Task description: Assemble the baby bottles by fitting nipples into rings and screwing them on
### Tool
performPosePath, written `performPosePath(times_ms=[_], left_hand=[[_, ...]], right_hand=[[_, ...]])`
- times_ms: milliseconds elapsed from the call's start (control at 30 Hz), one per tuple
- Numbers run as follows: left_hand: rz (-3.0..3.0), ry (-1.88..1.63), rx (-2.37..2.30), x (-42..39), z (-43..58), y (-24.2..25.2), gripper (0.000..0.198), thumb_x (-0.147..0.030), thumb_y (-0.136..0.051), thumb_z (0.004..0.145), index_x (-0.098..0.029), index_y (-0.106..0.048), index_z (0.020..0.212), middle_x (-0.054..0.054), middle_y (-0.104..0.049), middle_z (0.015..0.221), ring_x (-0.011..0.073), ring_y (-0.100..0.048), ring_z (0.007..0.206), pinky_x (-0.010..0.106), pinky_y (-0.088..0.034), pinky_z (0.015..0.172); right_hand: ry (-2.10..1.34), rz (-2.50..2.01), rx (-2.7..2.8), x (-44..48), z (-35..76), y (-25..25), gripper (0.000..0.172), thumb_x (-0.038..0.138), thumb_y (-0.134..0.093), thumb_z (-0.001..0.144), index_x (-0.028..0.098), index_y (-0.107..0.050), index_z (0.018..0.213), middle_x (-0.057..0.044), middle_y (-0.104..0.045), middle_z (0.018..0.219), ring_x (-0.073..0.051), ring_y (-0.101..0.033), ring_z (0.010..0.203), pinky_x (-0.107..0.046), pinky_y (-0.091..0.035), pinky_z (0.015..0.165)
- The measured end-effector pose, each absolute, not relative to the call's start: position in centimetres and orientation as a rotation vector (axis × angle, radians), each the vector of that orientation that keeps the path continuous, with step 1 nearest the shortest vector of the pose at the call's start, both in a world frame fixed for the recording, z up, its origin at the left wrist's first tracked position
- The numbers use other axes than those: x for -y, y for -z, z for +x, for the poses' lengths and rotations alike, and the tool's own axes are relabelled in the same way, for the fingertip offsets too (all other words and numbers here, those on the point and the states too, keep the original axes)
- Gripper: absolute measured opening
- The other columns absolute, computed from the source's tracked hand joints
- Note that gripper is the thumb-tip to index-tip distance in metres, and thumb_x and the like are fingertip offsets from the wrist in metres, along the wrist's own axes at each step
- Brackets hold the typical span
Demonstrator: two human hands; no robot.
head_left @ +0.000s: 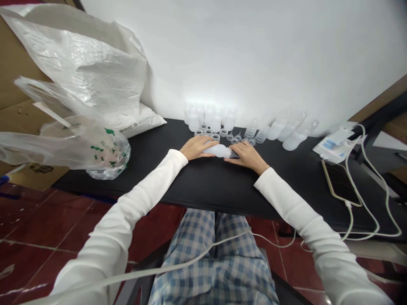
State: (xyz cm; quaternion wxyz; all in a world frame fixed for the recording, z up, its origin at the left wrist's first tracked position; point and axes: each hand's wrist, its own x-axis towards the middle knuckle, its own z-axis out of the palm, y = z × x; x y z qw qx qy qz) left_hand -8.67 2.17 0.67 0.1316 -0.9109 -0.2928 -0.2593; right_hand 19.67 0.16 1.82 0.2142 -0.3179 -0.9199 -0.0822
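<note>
My left hand (195, 148) is closed round the body of a small translucent white bottle (218, 150) that lies sideways just above the black table (203, 182). My right hand (246, 156) meets the bottle's neck end, fingers pinched on a small clear cap piece (233, 154). Behind the hands stand several upright white bottles (210, 117) against the wall, with several loose clear rings and caps (219, 134) in front of them. More clear bottles (288, 129) lie tilted in a row to the right.
Large clear plastic bags (79, 97) fill the table's left end, with a white sack (136, 123) behind. A phone (341, 182), a white device (333, 146) and white cables (365, 199) lie at the right. Red tiled floor lies below.
</note>
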Motion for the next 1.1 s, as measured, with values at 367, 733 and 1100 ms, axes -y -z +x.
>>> performPosePath(times_ms=[367,733,1100], left_hand=[[-2.635,0.943,0.973,-1.8,-9.1,-1.2,0.053,-0.055,-0.066,0.091,-0.016,-0.067,0.128,0.015,-0.075,0.117,0.0288,-0.071,0.112,0.041,-0.056,0.1],[-2.612,0.972,0.909,-1.9,-8.9,-0.9,0.054,-0.057,-0.063,0.092,-0.015,-0.067,0.126,0.014,-0.075,0.114,0.0276,-0.074,0.104,0.04,-0.058,0.094],[-2.648,0.951,0.943,-1.9,-8.9,-0.9,0.051,-0.053,-0.067,0.09,-0.018,-0.067,0.127,0.013,-0.075,0.114,0.0275,-0.073,0.105,0.04,-0.058,0.095]], right_hand=[[0.427,-1.284,1.85,-1.4,25.1,-3.3,0.049,0.045,-0.027,0.105,0.023,-0.066,0.126,-0.017,-0.054,0.14,-0.036,-0.051,0.131,-0.059,-0.039,0.109],[0.31,-1.593,1.844,-4.3,28.0,-0.3,0.053,0.046,-0.028,0.105,0.026,-0.061,0.141,-0.018,-0.045,0.155,-0.041,-0.034,0.147,-0.071,-0.032,0.112],[0.41,-1.522,1.771,-4.9,28.5,-0.2,0.05,0.039,-0.034,0.103,0.019,-0.056,0.143,-0.022,-0.057,0.134,-0.036,-0.053,0.129,-0.062,-0.043,0.106]])
